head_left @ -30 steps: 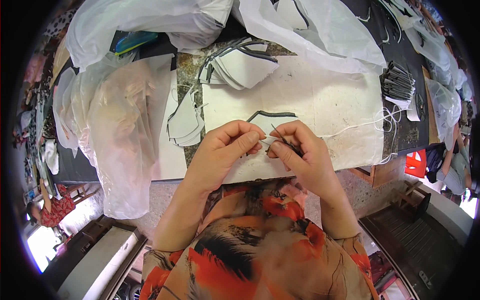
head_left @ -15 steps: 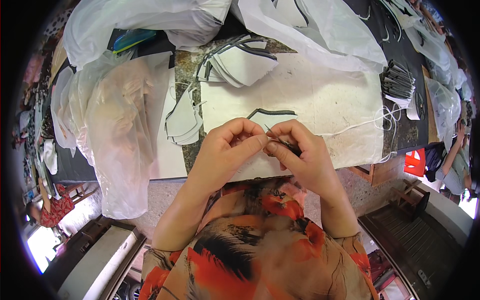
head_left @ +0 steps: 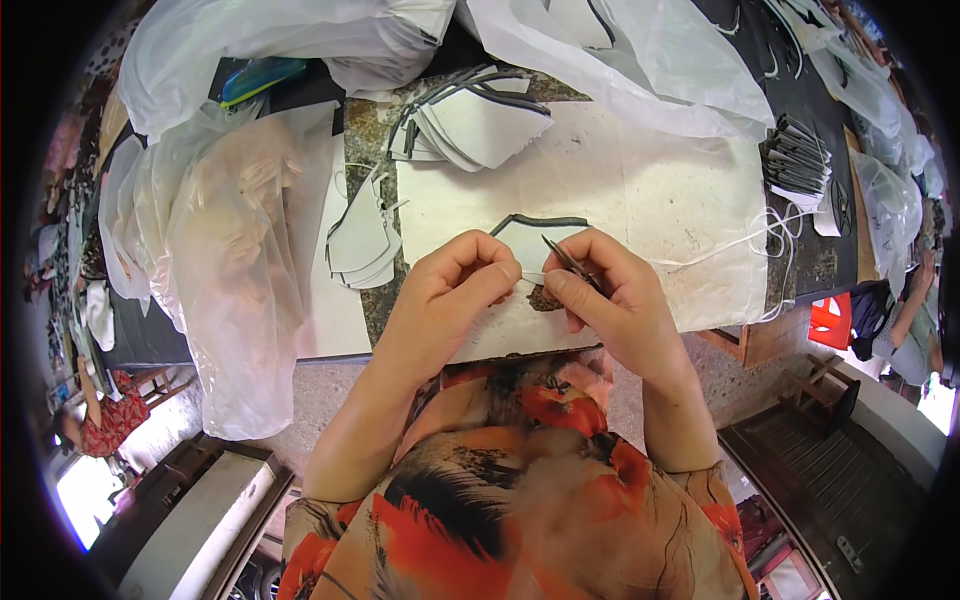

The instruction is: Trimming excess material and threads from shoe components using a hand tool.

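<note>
In my right hand [head_left: 610, 278] are small dark thread snips [head_left: 565, 258], their pointed tip sticking out past the thumb toward the upper left. My left hand [head_left: 465, 280] is closed in a pinch beside it, with a small gap between the two hands. Whatever the left fingertips hold is too small to make out. Just beyond and partly behind my fingers, a white fabric piece with black edging [head_left: 540, 232] lies on a large white sheet [head_left: 640, 180]. A dark worn patch [head_left: 543, 299] shows between my hands.
Stacked white pieces with black trim [head_left: 480, 125] lie farther off, and a smaller stack [head_left: 362, 245] sits left. Clear plastic bags [head_left: 235, 260] cover the left and far sides. At right are a dark bundle [head_left: 797, 160] and a white cord [head_left: 735, 245].
My hands have drawn slightly apart. The snips' pointed tip now shows more clearly, clear of the left fingertips, and more of the white piece is exposed between the hands.
</note>
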A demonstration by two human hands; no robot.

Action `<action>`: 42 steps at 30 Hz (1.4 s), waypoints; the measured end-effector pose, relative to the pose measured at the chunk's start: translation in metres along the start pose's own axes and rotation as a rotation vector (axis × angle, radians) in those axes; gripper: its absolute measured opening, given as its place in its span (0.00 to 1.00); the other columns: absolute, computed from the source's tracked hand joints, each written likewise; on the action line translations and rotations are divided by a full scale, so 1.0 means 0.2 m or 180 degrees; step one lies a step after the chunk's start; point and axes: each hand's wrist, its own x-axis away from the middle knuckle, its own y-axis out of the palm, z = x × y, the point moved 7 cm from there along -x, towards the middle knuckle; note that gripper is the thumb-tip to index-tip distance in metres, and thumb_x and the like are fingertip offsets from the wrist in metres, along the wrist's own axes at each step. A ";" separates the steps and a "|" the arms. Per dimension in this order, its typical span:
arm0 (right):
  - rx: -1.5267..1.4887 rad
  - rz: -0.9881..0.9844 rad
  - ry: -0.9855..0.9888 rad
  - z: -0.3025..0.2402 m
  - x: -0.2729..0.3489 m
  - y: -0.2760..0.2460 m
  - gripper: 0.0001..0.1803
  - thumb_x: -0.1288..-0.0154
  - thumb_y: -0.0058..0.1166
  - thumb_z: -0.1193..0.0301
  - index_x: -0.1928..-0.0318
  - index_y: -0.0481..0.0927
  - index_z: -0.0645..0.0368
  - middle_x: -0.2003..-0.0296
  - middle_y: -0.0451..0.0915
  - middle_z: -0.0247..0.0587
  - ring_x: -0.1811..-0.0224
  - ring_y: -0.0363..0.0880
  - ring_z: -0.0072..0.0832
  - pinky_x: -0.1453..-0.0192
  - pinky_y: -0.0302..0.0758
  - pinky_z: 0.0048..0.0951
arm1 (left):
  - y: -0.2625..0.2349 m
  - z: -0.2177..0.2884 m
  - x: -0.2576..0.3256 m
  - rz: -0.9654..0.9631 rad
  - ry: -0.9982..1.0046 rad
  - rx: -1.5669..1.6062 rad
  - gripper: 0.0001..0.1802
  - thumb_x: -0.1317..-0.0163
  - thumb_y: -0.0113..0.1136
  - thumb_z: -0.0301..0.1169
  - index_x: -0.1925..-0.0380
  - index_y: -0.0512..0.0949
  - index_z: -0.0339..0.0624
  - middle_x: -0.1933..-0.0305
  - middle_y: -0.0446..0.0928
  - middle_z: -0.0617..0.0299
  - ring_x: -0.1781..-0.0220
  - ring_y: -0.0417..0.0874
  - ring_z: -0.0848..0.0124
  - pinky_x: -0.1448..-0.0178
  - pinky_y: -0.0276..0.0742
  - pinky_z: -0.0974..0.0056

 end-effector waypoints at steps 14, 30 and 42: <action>0.0609 -0.0004 -0.0126 0.00 -0.01 0.03 0.09 0.28 0.59 0.68 0.57 0.80 0.62 0.71 0.76 0.25 0.72 0.65 0.11 0.70 0.65 0.19 | 0.03 0.06 0.00 -0.0161 0.0279 -0.0433 0.06 0.39 0.66 0.27 0.64 0.80 0.39 0.60 0.72 0.69 0.60 0.73 0.80 0.54 0.70 0.73; 0.0489 0.0541 -0.0207 0.02 0.03 -0.09 0.07 0.30 0.63 0.70 0.60 0.83 0.61 0.75 0.74 0.22 0.74 0.65 0.09 0.72 0.63 0.18 | -0.09 0.08 0.01 0.0107 0.0976 -0.1740 0.07 0.47 0.62 0.24 0.66 0.78 0.39 0.57 0.78 0.60 0.55 0.80 0.66 0.47 0.74 0.64; 0.0088 -0.1119 -0.0164 0.00 0.16 0.25 0.03 0.29 0.62 0.75 0.60 0.83 0.60 0.69 0.81 0.27 0.65 0.75 0.13 0.60 0.73 0.21 | 0.09 -0.02 0.23 -0.0070 0.2042 -0.3936 0.28 0.44 0.71 0.33 0.42 0.78 0.40 0.38 0.76 0.54 0.33 0.75 0.55 0.26 0.63 0.43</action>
